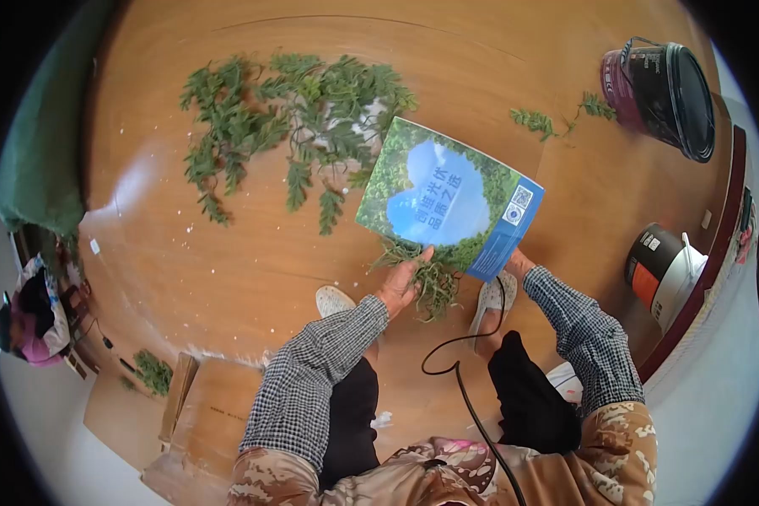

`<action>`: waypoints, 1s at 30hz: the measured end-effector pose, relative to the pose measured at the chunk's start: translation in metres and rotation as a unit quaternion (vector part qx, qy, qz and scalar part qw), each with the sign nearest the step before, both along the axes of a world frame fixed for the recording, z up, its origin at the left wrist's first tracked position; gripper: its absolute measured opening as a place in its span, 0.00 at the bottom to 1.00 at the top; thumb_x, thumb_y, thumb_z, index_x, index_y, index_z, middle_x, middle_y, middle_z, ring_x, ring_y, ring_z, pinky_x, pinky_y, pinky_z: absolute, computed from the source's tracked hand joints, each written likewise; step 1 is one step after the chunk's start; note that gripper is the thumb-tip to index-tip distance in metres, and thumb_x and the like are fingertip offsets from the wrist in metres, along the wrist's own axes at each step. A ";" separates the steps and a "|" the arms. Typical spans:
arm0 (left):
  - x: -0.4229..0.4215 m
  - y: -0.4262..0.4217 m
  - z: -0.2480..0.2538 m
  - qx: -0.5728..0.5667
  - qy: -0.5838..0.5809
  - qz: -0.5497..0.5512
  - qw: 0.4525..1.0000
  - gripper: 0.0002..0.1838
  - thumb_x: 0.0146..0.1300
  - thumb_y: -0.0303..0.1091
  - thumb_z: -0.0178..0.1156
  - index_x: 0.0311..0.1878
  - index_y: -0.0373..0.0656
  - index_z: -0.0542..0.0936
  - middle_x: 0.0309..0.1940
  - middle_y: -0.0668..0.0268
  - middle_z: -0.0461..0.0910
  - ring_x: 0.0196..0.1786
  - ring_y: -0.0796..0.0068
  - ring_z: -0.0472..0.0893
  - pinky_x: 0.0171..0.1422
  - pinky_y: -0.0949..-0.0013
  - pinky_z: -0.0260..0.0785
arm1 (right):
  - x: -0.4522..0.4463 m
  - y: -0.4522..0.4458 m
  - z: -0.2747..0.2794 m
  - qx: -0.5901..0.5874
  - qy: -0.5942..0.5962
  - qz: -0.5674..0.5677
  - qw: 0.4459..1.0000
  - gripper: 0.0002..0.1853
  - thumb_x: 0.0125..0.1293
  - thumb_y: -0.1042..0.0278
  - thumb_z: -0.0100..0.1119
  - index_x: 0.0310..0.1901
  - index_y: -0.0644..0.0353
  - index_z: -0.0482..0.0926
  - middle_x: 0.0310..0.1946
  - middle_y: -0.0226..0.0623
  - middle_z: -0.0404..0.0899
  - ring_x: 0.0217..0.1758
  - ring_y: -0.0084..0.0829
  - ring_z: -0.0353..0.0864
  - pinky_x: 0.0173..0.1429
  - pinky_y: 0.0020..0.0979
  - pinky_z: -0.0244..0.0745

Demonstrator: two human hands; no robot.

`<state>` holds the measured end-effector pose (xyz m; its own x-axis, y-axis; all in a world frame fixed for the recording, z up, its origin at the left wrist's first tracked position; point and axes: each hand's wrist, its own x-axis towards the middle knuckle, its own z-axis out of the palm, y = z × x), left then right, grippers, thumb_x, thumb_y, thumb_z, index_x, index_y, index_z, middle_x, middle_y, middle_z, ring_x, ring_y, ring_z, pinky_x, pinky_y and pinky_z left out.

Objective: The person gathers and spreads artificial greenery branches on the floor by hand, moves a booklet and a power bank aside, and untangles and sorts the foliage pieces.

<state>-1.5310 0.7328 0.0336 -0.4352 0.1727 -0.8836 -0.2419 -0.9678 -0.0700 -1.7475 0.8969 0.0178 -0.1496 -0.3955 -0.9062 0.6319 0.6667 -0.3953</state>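
Observation:
My left hand (402, 283) is closed round a bunch of thin green sprigs (437, 288) just below a flat printed board or booklet (437, 190). That piece shows a forest, a blue sky patch, Chinese characters and QR codes. Its lower right edge covers most of my right hand (521, 263), so those fingers are hidden and I cannot tell what they grip. Beyond the printed piece, leafy green garlands (240, 118) lie spread on the wooden floor (219, 291).
At right stand a dark lidded bucket (654, 97) and a black-and-orange bucket (656, 270). One loose sprig (533, 123) lies near the first. A black cable (461, 384) runs between my legs. Cardboard (211, 413) lies lower left; another person (38, 320) is at far left.

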 end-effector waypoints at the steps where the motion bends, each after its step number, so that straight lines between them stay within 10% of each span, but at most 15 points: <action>1: -0.005 -0.006 0.002 0.005 0.013 -0.004 1.000 0.23 0.62 0.41 0.65 0.56 0.38 0.76 0.52 0.67 0.78 0.53 0.77 0.75 0.59 0.69 0.69 | 0.000 0.001 -0.004 0.001 0.013 0.011 1.000 0.19 0.66 0.56 0.53 0.53 0.57 0.71 0.45 0.37 0.75 0.49 0.34 0.76 0.49 0.40 0.75; 10: -0.048 -0.066 0.013 0.000 0.046 -0.155 0.987 0.15 0.65 0.40 0.61 0.50 0.41 0.78 0.40 0.68 0.81 0.42 0.76 0.80 0.50 0.69 0.74 | -0.003 0.007 -0.028 -0.017 0.199 0.134 0.971 0.20 0.64 0.57 0.55 0.54 0.58 0.70 0.48 0.39 0.73 0.52 0.38 0.74 0.52 0.43 0.73; 16: -0.035 -0.107 0.025 -0.061 0.128 -0.293 0.946 0.19 0.66 0.40 0.60 0.52 0.35 0.76 0.44 0.63 0.81 0.44 0.72 0.81 0.52 0.66 0.74 | -0.039 -0.011 -0.005 0.002 0.512 0.255 0.820 0.22 0.62 0.58 0.56 0.55 0.58 0.69 0.49 0.41 0.72 0.55 0.40 0.73 0.54 0.45 0.72; 22: -0.024 -0.128 0.054 -0.207 0.111 -0.193 0.953 0.18 0.65 0.39 0.61 0.51 0.34 0.77 0.44 0.63 0.81 0.44 0.73 0.80 0.52 0.70 0.74 | -0.085 0.014 0.018 0.067 0.648 0.334 0.681 0.40 0.40 0.55 0.73 0.57 0.58 0.66 0.48 0.45 0.69 0.56 0.47 0.69 0.55 0.44 0.71; 30: -0.041 -0.162 0.059 -0.288 0.092 -0.156 0.940 0.15 0.64 0.37 0.62 0.46 0.36 0.79 0.41 0.65 0.81 0.43 0.76 0.79 0.49 0.70 0.72 | -0.089 0.029 0.002 0.081 0.677 0.327 0.655 0.42 0.38 0.60 0.73 0.58 0.61 0.66 0.50 0.43 0.70 0.55 0.44 0.70 0.54 0.44 0.72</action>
<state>-1.5719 0.5712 0.0926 -0.5975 -0.1673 -0.7842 -0.4771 -0.7119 0.5154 -1.8366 0.9264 0.0195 -0.7056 -0.6909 -0.1573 -0.6655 0.7224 -0.1877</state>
